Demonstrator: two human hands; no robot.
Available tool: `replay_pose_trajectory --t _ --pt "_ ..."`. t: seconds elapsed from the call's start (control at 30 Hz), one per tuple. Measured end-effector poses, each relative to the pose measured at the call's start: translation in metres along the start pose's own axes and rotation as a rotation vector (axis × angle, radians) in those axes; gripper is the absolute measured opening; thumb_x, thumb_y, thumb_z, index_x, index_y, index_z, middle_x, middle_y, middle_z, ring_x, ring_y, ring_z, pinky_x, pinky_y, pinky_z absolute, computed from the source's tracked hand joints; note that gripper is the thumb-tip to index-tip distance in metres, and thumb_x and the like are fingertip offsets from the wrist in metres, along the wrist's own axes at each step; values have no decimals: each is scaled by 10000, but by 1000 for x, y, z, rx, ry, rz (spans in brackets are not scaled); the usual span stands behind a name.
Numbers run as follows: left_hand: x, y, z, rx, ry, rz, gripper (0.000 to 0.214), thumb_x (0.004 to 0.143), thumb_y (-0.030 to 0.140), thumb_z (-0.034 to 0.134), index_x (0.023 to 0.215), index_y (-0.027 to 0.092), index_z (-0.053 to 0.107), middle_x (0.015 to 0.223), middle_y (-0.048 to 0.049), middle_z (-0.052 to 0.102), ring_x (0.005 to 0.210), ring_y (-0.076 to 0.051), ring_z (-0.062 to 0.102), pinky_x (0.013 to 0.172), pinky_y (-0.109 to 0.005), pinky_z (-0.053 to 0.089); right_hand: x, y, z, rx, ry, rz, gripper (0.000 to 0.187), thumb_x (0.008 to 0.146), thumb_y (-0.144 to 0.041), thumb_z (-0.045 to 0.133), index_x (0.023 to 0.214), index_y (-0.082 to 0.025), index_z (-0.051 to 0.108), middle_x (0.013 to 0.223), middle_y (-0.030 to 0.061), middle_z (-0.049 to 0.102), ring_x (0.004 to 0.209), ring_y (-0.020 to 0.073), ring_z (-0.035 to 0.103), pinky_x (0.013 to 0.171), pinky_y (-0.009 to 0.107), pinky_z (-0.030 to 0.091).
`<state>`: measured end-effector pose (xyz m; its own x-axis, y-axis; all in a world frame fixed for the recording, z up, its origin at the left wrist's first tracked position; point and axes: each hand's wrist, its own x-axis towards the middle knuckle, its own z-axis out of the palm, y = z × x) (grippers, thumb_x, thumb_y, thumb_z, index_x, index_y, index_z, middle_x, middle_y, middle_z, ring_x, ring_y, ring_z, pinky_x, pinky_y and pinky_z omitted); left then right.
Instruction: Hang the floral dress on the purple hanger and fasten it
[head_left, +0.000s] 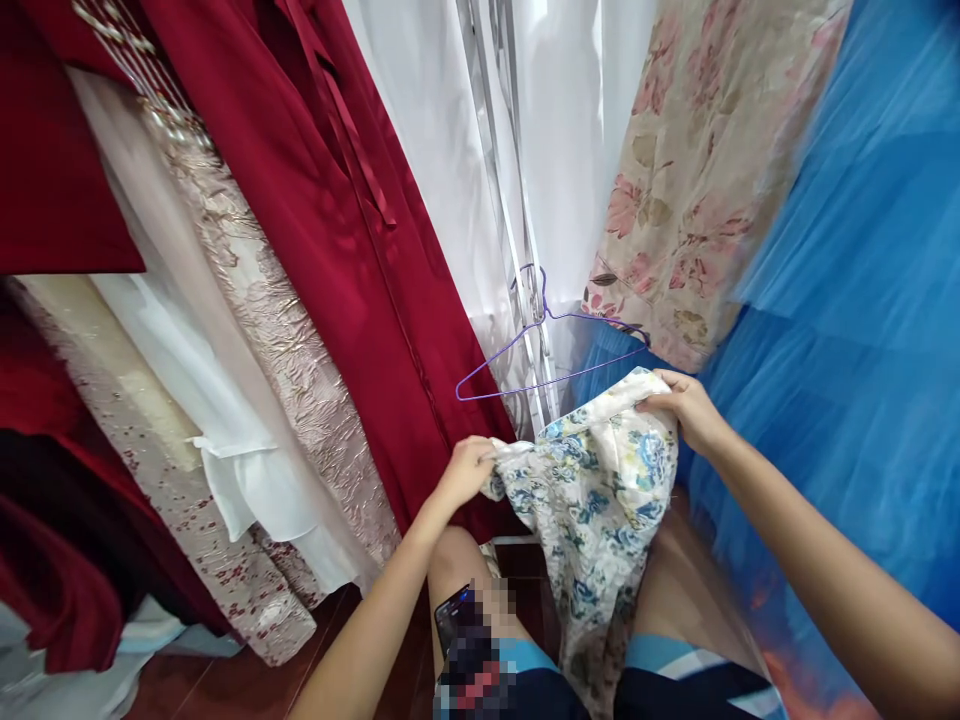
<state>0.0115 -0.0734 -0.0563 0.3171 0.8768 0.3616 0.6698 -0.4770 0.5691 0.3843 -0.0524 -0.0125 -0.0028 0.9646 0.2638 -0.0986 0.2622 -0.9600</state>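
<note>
A white dress with blue flowers (600,500) hangs between my two hands, its lower part falling between my knees. My left hand (471,468) is closed on one upper corner of it. At the opposite upper corner, my right hand (691,408) pinches the cloth between thumb and fingers. Just beyond the dress's top edge a purple wire hanger (551,320) hangs by its hook at a white metal stand (514,190). The hanger is apart from both hands and carries nothing.
Long dark red dresses (322,250), a pink textured gown (277,340) and white garments hang on the left. A pink-flowered dress (690,180) and a blue tulle dress (847,300) hang on the right. A phone (461,625) rests on my left thigh. Dark red tiles (225,690) show below.
</note>
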Motion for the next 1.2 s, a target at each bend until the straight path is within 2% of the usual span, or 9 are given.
replay_pose_trajectory --t 0.1,0.2,0.4,0.6,0.77,0.93,1.07,1.13,1.2 --pt "17 -3 -41 259 161 27 225 752 152 524 756 229 736 1026 -61 734 1067 -267 592 990 -413 401 7 11 2 -133 -36 -74 230 618 -268 758 739 -186 580 669 -27 615 575 150 559 533 247 431" --pt "28 2 -72 433 216 -40 198 749 174 556 761 231 746 1189 -67 696 1133 -301 579 1005 -449 387 17 14 12 -348 -86 -221 199 701 -342 713 756 -188 600 762 2 620 708 183 585 648 287 468" --pt "36 29 -102 595 288 -107 229 797 218 559 894 249 764 1100 -60 729 1096 -329 603 978 -503 370 56 10 28 -562 -7 -537 131 699 -297 672 756 -193 619 1226 119 575 1213 289 496 1050 406 366" --pt "49 50 -98 366 353 53 255 809 214 565 996 212 739 1125 -47 702 1011 -247 646 911 -327 467 69 27 28 -712 -21 -272 89 717 -277 624 743 -213 568 788 24 677 810 239 622 768 333 477" --pt "78 72 -83 243 462 149 252 820 184 554 1032 182 692 1092 -72 681 1010 -232 636 913 -314 468 48 34 40 -591 -66 -274 55 751 -243 576 738 -234 523 958 30 732 972 248 655 794 325 480" --pt "102 78 -76 183 433 121 335 826 157 525 1137 238 621 1123 -48 674 1035 -243 621 892 -341 458 25 24 48 -616 -23 -311 65 781 -219 548 834 -255 560 936 36 733 919 247 666 771 326 483" --pt "99 64 -74 67 434 37 503 804 127 522 1298 216 483 933 -44 701 902 -217 651 825 -316 463 20 19 34 -594 291 -530 151 810 -209 479 928 -219 573 1076 93 675 990 248 621 870 371 474" --pt "94 59 -72 64 455 17 471 793 123 522 1255 213 505 927 -46 704 893 -214 654 829 -313 458 27 17 22 -628 517 -620 164 806 -228 490 922 -201 602 1086 116 638 1069 268 575 945 404 442" --pt "90 58 -72 72 454 39 356 783 117 513 1119 217 577 945 -42 707 908 -208 654 845 -305 455 39 13 10 -633 619 -648 230 804 -249 504 987 -190 630 1099 117 631 1100 276 559 964 414 433"
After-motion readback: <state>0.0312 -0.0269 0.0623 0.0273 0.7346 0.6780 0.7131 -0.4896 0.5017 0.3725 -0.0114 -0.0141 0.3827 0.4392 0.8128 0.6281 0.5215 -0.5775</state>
